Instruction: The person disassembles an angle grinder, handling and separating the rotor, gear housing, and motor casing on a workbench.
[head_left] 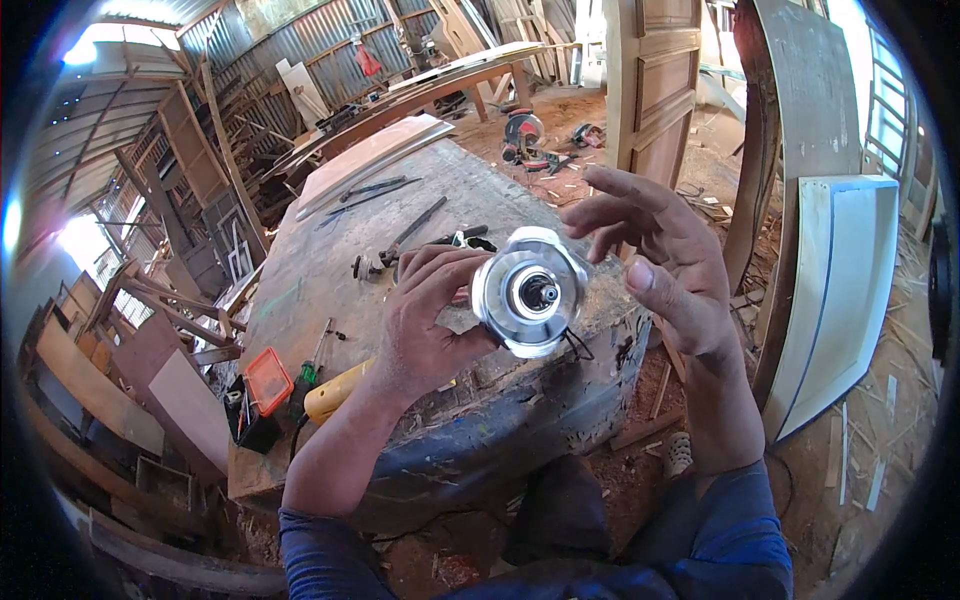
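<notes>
My left hand [430,315] is wrapped round the left side of a power tool [497,292] with a silver metal housing, lifted above the workbench [330,260]. Its round end faces me, and a dark opening with a small spindle shows at its centre. The rest of its body is hidden behind that end. To the right, my right hand [675,265] is raised with fingers apart and curved, holding nothing. A dark cord hangs just below the tool. Beyond my left hand lies a long metal tool [415,222] on the bench.
At the bench's left corner are a black box [258,425] with an orange lid [268,380], a green-handled screwdriver [310,372] and a yellow power tool [335,392]. Flat boards [370,155] lie at the far end. A panelled door [655,90] and a white panel [835,290] stand right.
</notes>
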